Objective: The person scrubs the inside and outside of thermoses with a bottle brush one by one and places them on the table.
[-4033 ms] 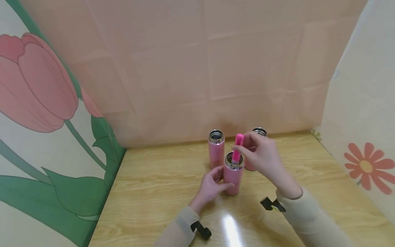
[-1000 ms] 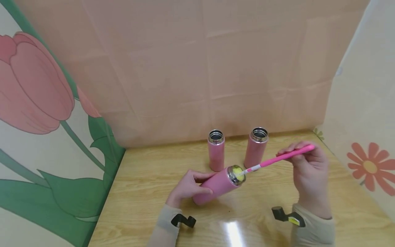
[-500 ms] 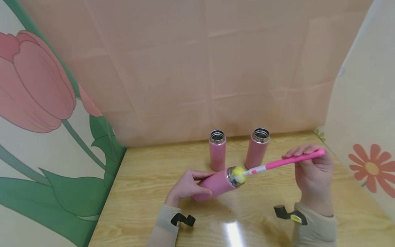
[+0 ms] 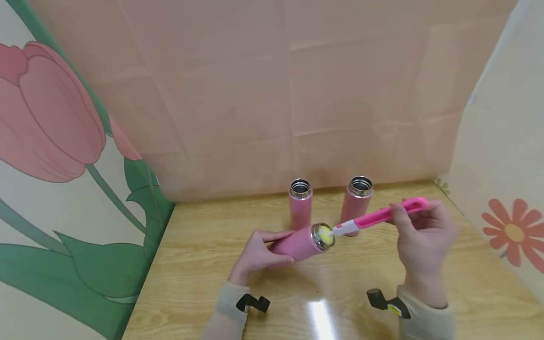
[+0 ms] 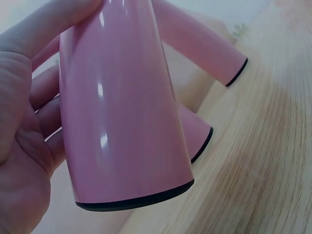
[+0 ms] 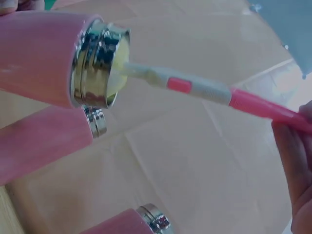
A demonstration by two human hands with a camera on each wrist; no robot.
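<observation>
My left hand [image 4: 260, 255] grips a pink thermos bottle [image 4: 297, 245], tilted with its mouth to the right. In the left wrist view the bottle's black-edged base [image 5: 136, 199] shows, with fingers wrapped behind its side. My right hand [image 4: 425, 238] pinches the pink handle of a bottle brush [image 4: 374, 218]. The brush's yellow sponge head [image 4: 325, 234] sits in the bottle's mouth, filling the opening inside the metal rim [image 6: 102, 68]. A white neck with a pink button joins the sponge to the handle in the right wrist view.
Two more pink bottles, a left one [image 4: 300, 205] and a right one [image 4: 357, 200], stand upright and uncapped behind the hands. The wooden table [image 4: 204, 264] meets a peach cloth backdrop [image 4: 238, 118]. Flower-patterned panels flank both sides.
Earlier the bottle stood upright with the brush inside; it is now tilted to the right. Since half a second ago the sponge has slid slightly back in, and the right hand has moved left.
</observation>
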